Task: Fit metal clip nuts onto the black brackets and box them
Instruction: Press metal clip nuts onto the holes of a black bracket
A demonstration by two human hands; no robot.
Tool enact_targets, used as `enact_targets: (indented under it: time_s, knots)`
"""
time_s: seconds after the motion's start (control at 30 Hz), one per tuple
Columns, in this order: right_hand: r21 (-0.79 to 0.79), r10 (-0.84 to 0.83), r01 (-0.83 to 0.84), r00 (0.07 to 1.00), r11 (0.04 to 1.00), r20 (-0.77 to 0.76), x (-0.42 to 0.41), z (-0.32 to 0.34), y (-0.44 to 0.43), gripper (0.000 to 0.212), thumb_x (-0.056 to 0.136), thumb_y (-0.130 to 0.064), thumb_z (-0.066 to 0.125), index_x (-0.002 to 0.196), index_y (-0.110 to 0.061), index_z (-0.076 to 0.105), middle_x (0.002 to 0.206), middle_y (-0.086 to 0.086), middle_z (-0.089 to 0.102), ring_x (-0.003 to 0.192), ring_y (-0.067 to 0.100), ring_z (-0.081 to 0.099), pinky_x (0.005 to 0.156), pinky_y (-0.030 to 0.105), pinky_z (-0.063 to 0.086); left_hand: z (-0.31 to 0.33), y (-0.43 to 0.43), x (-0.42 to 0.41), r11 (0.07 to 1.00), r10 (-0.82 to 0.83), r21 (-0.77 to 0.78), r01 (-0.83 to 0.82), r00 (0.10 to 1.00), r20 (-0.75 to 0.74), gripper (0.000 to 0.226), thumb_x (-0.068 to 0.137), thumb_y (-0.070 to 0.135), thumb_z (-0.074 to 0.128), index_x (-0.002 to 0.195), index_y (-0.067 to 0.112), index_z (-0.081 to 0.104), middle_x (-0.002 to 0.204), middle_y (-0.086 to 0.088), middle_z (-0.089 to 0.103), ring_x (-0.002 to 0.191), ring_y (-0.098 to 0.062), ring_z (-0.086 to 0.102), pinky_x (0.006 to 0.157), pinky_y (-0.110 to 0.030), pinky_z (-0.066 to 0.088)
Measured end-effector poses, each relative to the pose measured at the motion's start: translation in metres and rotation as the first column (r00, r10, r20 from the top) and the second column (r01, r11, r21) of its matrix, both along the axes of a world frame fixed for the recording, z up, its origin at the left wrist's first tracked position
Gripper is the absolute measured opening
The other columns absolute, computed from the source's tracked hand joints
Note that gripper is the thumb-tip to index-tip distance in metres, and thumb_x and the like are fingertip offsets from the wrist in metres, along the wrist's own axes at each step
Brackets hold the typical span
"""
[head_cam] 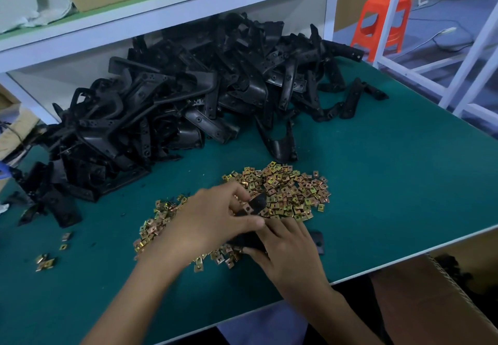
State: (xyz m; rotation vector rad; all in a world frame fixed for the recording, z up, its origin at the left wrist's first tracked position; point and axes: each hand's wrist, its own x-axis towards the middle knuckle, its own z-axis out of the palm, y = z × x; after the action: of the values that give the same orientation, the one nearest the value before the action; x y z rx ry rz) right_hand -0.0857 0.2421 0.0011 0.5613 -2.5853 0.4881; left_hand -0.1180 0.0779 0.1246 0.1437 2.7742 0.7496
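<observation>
A black bracket [257, 204] lies low over the green table between both hands, one end showing at the right [318, 240]. My left hand [213, 218] pinches a brass-coloured clip nut [247, 208] against the bracket's upper end. My right hand [285, 253] grips the bracket's lower part from above. A wide heap of loose clip nuts [291, 188] spreads under and behind the hands. A big pile of black brackets [175, 102] fills the back of the table.
A few stray clip nuts [45, 262] lie at the left front. An open cardboard box [442, 301] stands below the table's right front edge. A white shelf [161, 13] overhangs the bracket pile. An orange stool [382, 21] is on the floor at the right.
</observation>
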Motion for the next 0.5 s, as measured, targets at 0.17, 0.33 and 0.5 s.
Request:
enact_targets:
  time_s: [0.17, 0.33, 0.5]
  knots:
    - [-0.055, -0.012, 0.013, 1.000, 0.998, 0.011, 0.001, -0.003, 0.001, 0.040, 0.087, -0.048, 0.071, 0.113, -0.018, 0.073, 0.095, -0.003, 0.070, 0.081, 0.023, 0.063, 0.069, 0.037, 0.053, -0.033, 0.017, 0.028, 0.988, 0.157, 0.064, -0.144, 0.923, -0.352, 0.028, 0.076, 0.045, 0.081, 0.089, 0.039, 0.057, 0.085, 0.025, 0.058, 0.089, 0.013, 0.051, 0.066, -0.008, 0.037]
    - [-0.115, 0.000, -0.002, 1.000, 0.993, -0.020, 0.000, -0.005, 0.001, 0.044, 0.092, -0.049, 0.049, 0.107, -0.016, 0.073, 0.091, -0.002, 0.069, 0.079, 0.025, 0.061, 0.068, 0.037, 0.052, -0.049, 0.023, 0.035, 0.983, 0.182, 0.127, -0.134, 0.821, -0.542, 0.020, 0.080, 0.036, 0.079, 0.088, 0.032, 0.061, 0.086, 0.021, 0.057, 0.083, -0.002, 0.051, 0.069, -0.015, 0.040]
    - [-0.143, 0.009, -0.011, 1.000, 0.990, -0.014, 0.001, -0.002, 0.001, 0.041, 0.091, -0.047, 0.050, 0.103, -0.015, 0.073, 0.090, -0.002, 0.068, 0.078, 0.025, 0.059, 0.067, 0.038, 0.053, -0.051, 0.020, 0.031, 0.990, 0.117, 0.130, -0.050, 0.802, -0.586, 0.017, 0.081, 0.025, 0.080, 0.088, 0.023, 0.065, 0.085, 0.016, 0.058, 0.081, -0.006, 0.049, 0.071, -0.013, 0.036]
